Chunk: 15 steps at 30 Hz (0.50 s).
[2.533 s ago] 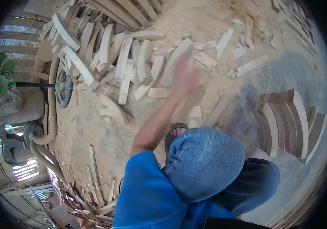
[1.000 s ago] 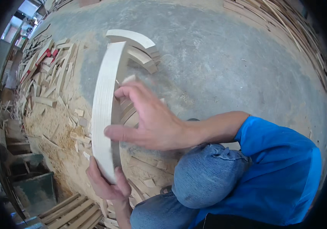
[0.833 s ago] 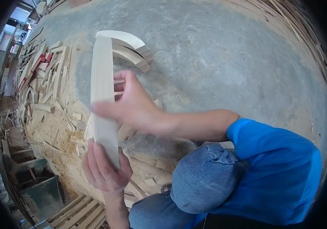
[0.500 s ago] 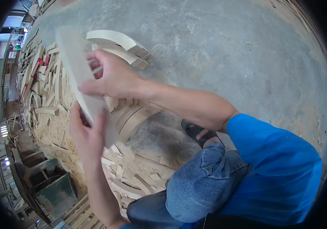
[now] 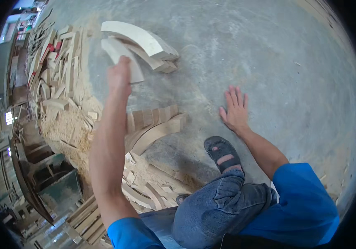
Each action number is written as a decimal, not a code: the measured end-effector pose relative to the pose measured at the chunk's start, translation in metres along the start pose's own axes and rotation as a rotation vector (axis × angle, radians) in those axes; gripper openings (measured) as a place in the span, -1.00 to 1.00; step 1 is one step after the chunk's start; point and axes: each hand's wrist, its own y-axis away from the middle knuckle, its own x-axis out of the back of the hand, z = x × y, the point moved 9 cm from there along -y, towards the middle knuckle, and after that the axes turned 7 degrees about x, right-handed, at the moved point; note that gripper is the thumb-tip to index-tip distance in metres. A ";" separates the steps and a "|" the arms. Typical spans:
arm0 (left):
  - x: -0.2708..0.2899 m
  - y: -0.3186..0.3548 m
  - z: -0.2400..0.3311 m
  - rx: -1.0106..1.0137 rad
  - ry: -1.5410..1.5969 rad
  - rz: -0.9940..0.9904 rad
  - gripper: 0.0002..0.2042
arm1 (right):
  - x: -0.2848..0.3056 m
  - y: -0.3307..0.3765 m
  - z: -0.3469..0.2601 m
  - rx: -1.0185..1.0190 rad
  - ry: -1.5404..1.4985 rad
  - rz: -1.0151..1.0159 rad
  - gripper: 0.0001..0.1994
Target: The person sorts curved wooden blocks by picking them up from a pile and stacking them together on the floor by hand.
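Observation:
My left hand (image 5: 120, 74) is closed on a pale curved wooden piece (image 5: 133, 71), reaching far forward to the left; its fingers are partly hidden. Right beside that piece lies a stack of curved wooden pieces (image 5: 144, 39) on the concrete floor. Closer to me, under my left forearm, stands another group of curved wooden pieces (image 5: 157, 128), set side by side. My right hand (image 5: 236, 110) is over the floor on the right with its fingers spread and nothing in it; I cannot tell whether the palm touches the concrete.
A heap of wood offcuts (image 5: 61, 62), some with red marks, covers the left side beside sawdust (image 5: 63, 124). A green metal machine (image 5: 61, 182) stands lower left, near wooden slats (image 5: 88, 220). More scraps (image 5: 144, 193) lie by my sandalled foot (image 5: 222, 153).
Both hands held the wooden piece up before me. Now my left hand has carried it forward toward the far stack, while my right hand has let go and moved right.

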 end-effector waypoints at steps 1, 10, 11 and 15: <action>-0.005 -0.001 0.004 -0.031 -0.058 0.010 -0.53 | 0.000 -0.002 0.000 -0.031 0.003 -0.005 -0.34; -0.044 -0.015 -0.004 0.018 -0.239 -0.017 -0.60 | -0.008 0.001 -0.004 -0.026 0.067 -0.009 -0.33; -0.045 -0.014 -0.003 0.022 -0.232 -0.001 -0.60 | -0.009 0.000 -0.007 -0.009 0.065 -0.011 -0.33; -0.040 -0.022 0.000 0.039 -0.322 0.100 -0.64 | -0.013 -0.001 -0.006 -0.026 0.087 -0.028 -0.32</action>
